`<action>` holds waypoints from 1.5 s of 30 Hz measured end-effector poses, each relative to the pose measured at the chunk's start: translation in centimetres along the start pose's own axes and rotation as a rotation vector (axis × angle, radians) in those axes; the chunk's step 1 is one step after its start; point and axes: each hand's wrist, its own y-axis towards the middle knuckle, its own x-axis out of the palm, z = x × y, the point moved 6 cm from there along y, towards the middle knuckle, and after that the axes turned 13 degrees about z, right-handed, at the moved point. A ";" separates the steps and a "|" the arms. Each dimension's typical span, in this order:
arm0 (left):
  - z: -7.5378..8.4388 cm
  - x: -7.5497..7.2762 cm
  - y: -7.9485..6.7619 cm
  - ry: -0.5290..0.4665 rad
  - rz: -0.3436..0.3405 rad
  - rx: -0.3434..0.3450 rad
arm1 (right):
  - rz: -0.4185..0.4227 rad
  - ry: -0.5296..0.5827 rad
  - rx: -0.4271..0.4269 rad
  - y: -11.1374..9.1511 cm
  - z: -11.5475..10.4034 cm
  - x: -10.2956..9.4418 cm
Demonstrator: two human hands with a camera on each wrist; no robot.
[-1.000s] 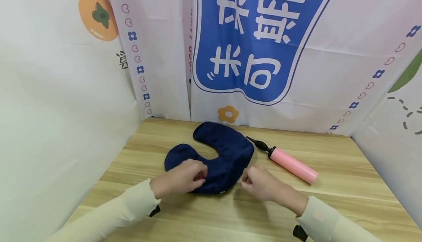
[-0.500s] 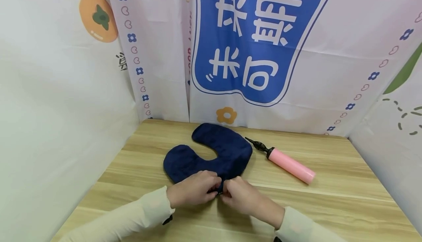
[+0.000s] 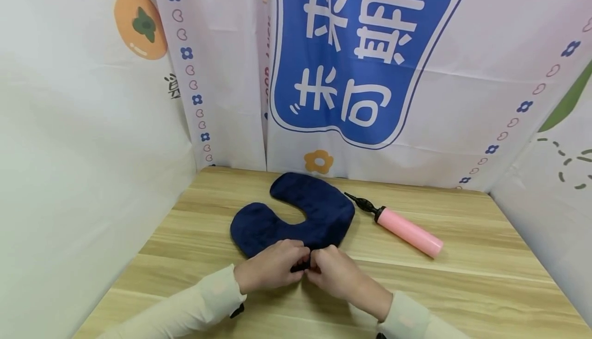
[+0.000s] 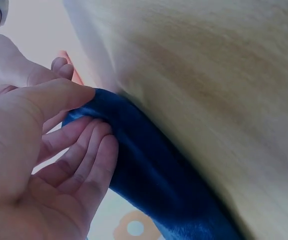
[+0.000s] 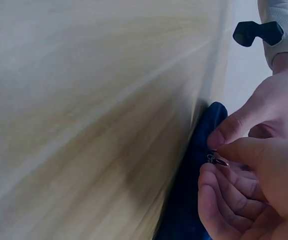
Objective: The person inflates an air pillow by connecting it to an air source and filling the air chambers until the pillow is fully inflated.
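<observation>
White cloth point(image 3: 444, 123) with colourful prints hangs behind and on both sides of a pale wood-grain table point(image 3: 485, 298). On the table, the left hand point(image 3: 273, 266) pinches the near edge of a navy-blue, U-shaped plush pillow point(image 3: 321, 210) between thumb and bent fingers. Just beside it, the right hand point(image 3: 339, 275) has thumb and fingers drawn together on a small, shiny metal pull point(image 5: 219, 161) at that edge. The pillow lies directly beyond both hands, its gap facing away and leftward. Farther out, beyond and to the right of the right hand, lies a pink cylindrical pump with a black nozzle point(image 3: 409, 230), its tip near the pillow.
</observation>
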 end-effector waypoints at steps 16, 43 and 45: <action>-0.3 0.5 -0.3 0.052 0.013 -0.016 | 0.031 0.094 0.062 -0.1 0.8 0.2; 0.3 -0.9 0.4 0.132 0.145 0.039 | 0.019 0.137 0.014 0.2 0.8 -1.4; 0.3 -1.1 0.4 0.140 0.151 0.041 | 0.030 0.138 -0.003 0.1 0.9 -1.6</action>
